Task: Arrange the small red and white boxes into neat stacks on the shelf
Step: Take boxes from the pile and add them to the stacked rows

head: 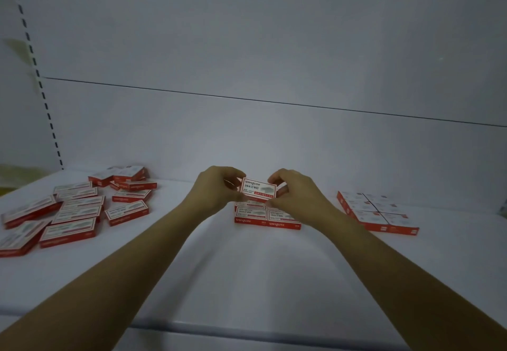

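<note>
A small red and white box (pixel 258 189) is tilted up, its label towards me, just above a low group of the same boxes (pixel 267 219) at the shelf's middle. My left hand (pixel 216 188) pinches its left end and my right hand (pixel 295 190) pinches its right end. Several loose boxes (pixel 79 210) lie scattered on the left of the shelf. On the right, a flat block of boxes (pixel 377 213) sits packed edge to edge.
The white shelf (pixel 247 273) runs from the back panel (pixel 247 136) to a front edge near me. A slotted upright (pixel 44 95) stands at the far left. Bare shelf surface lies between the three groups and in front of them.
</note>
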